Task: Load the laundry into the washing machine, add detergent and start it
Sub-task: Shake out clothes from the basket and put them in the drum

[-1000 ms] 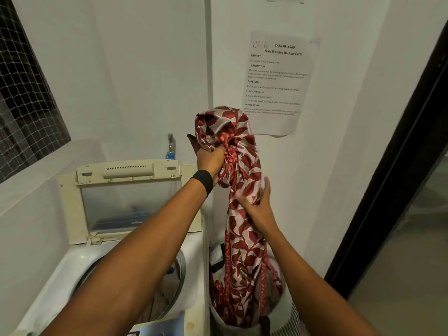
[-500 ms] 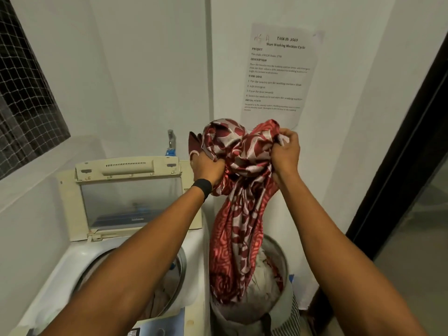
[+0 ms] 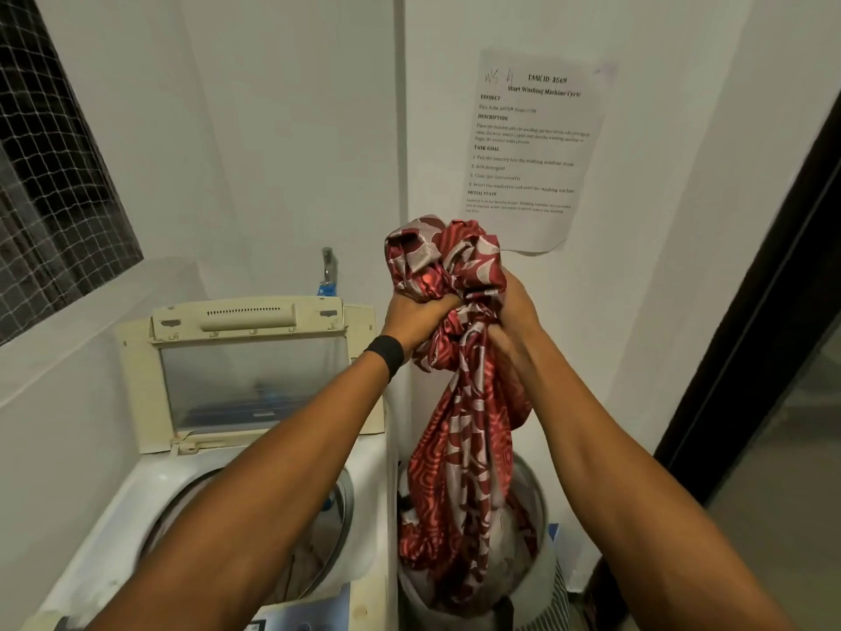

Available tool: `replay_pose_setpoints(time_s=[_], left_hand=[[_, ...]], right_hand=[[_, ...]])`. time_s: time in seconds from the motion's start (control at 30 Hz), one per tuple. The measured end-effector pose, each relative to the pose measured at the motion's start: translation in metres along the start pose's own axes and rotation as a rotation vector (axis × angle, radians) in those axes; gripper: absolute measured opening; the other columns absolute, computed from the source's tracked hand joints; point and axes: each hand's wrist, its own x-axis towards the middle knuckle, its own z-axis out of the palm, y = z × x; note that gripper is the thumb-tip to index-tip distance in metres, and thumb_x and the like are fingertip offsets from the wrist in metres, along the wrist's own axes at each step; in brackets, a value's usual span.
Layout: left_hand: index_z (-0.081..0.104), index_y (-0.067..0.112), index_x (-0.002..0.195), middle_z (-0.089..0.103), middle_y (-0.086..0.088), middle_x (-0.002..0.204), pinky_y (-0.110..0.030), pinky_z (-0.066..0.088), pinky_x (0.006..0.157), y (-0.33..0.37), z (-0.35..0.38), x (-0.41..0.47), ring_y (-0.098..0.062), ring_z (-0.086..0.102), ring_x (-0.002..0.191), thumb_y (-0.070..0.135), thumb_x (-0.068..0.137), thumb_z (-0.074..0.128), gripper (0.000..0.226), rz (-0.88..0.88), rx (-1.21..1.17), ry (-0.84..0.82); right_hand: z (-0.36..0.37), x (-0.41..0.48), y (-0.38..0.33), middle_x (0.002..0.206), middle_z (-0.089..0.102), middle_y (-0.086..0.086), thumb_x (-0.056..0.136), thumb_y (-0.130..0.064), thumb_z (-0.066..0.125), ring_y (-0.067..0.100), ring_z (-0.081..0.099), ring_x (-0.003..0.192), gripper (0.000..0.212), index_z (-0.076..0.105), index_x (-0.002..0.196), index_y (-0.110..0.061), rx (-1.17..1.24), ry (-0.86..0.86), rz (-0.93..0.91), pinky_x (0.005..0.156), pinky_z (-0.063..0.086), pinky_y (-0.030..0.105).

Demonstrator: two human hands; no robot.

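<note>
Right hand (image 3: 513, 314) lower now, beside left hand (image 3: 416, 320) on red patterned cloth (image 3: 459, 448)

A: How are the two bare arms placed?
B: Both reach forward and up from the lower edge of the view, drawing together. The left forearm (image 3: 273, 485) comes from the lower left, the right forearm (image 3: 628, 457) from the lower right.
A: And the hands?
B: Side by side at about the same height, very close. The left hand (image 3: 416, 318) shows its back, fingers curled tight round a bunched glossy red-and-pale patterned cloth (image 3: 459, 425). The right hand (image 3: 512, 321) grips the same bunch from the other side, fingers wrapped in.
A: Anything on the wrists?
B: A black band (image 3: 387, 352) circles the left wrist, just below the hand.
</note>
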Motion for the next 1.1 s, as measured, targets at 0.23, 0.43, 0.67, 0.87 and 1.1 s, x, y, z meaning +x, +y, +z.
replay_pose_setpoints(time_s=[0.23, 0.43, 0.67, 0.87, 1.1], left_hand=[[0.067, 0.033, 0.124, 0.074, 0.007, 0.115, -0.041, 0.056, 0.102, 0.006, 0.01, 0.023, -0.017, 0.07, 0.106, 0.048, 0.061, 0.078, 0.066, -0.03, -0.101, 0.202], [0.064, 0.034, 0.129, 0.073, 0.008, 0.119, -0.042, 0.054, 0.105, 0.004, 0.003, 0.044, -0.019, 0.069, 0.109, 0.053, 0.057, 0.082, 0.077, -0.037, -0.096, 0.232], [0.063, 0.018, 0.13, 0.069, -0.006, 0.126, -0.041, 0.051, 0.107, 0.004, -0.019, 0.032, -0.027, 0.064, 0.118, 0.042, 0.07, 0.079, 0.067, -0.046, 0.076, 0.374], [0.061, 0.012, 0.119, 0.058, -0.013, 0.137, -0.053, 0.048, 0.109, -0.006, -0.002, 0.025, -0.036, 0.053, 0.13, 0.044, 0.071, 0.077, 0.06, -0.027, 0.349, 0.325], [0.065, 0.035, 0.113, 0.07, 0.007, 0.119, -0.039, 0.051, 0.106, 0.002, -0.001, 0.017, -0.015, 0.065, 0.114, 0.059, 0.062, 0.091, 0.061, 0.025, 0.292, -0.199]], right_hand=[[-0.048, -0.004, 0.074, 0.163, 0.031, -0.011, 0.082, -0.072, 0.069, 0.018, 0.031, 0.15, 0.092, 0.021, 0.156, -0.049, -0.644, 0.241, -0.407, 0.122, 0.03, 0.044], [-0.088, -0.022, 0.134, 0.129, 0.067, -0.002, 0.077, -0.047, 0.088, 0.009, 0.067, 0.105, 0.07, 0.052, 0.136, -0.033, -0.837, -0.125, 0.165, 0.1, 0.054, 0.036], [-0.082, 0.002, 0.069, 0.094, 0.077, 0.002, 0.083, -0.009, 0.074, 0.016, 0.072, 0.083, 0.02, 0.073, 0.101, -0.016, -0.546, 0.257, -0.177, 0.079, 0.057, 0.035], [-0.026, 0.032, -0.002, 0.1, 0.072, 0.013, 0.089, 0.011, 0.061, 0.021, 0.072, 0.088, 0.041, 0.051, 0.114, -0.019, -0.078, 0.42, -0.369, 0.088, 0.061, 0.041], [-0.008, 0.04, -0.002, 0.108, 0.069, 0.009, 0.091, 0.016, 0.036, 0.027, 0.07, 0.099, 0.056, 0.06, 0.119, -0.026, -0.145, 0.278, -0.231, 0.093, 0.06, 0.047]])
